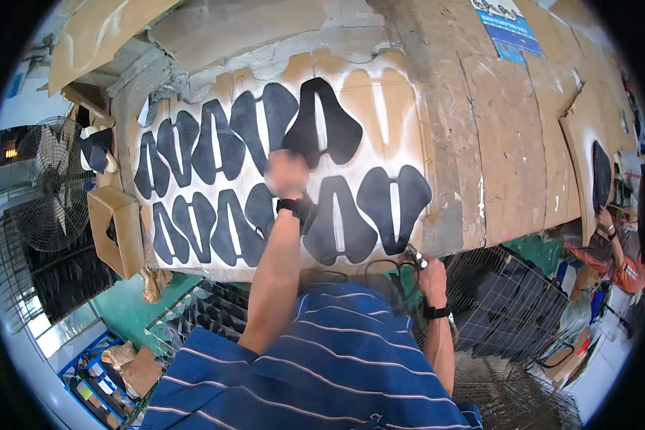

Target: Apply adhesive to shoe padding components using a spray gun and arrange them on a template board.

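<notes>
Two rows of black pieces, each shaped like a saddle cover with a long slot, lie on a cardboard sheet coated with white overspray. My left hand reaches over them, beside the lower left lobe of a black slotted piece in the far row. Its fingers are blurred, so their hold is unclear. At the near right edge of the sheet, my right hand grips a small metal spray gun, close to the last near-row piece. A bare tan outline marks the far right of the sheet.
Wire racks with dark pieces stand below the table's near side. A large fan and a cardboard box are at the left. At far right, a co-worker's hand touches a black piece on an upright board.
</notes>
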Action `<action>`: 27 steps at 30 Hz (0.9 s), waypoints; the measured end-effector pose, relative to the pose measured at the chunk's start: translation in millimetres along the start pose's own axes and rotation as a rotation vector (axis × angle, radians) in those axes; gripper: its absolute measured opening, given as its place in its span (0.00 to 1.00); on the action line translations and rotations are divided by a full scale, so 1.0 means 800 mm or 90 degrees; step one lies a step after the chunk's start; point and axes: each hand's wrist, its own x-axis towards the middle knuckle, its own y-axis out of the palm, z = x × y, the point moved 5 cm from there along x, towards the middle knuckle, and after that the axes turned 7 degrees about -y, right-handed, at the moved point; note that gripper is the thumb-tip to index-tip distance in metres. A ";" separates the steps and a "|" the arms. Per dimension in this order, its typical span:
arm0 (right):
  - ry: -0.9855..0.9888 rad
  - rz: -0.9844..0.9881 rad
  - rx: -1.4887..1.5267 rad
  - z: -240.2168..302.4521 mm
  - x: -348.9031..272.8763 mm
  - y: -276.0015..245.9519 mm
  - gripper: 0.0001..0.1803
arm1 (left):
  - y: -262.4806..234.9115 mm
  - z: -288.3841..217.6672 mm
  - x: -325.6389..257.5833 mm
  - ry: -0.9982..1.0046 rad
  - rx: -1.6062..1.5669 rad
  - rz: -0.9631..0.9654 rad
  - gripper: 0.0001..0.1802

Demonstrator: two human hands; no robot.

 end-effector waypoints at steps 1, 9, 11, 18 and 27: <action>0.001 0.004 0.001 0.006 -0.001 -0.003 0.20 | -0.001 0.002 -0.001 0.003 0.001 0.001 0.21; -0.011 -0.002 0.000 0.011 -0.003 -0.007 0.17 | -0.002 -0.009 -0.012 0.088 0.065 -0.023 0.19; -0.015 0.001 -0.004 0.008 0.000 -0.005 0.17 | -0.003 -0.027 -0.024 0.229 0.079 -0.061 0.18; 0.007 0.002 -0.003 -0.001 0.001 0.001 0.21 | 0.061 -0.105 -0.094 0.780 0.262 0.058 0.08; 0.003 -0.007 0.028 0.010 -0.002 -0.008 0.18 | 0.082 -0.114 -0.088 0.844 0.312 0.026 0.03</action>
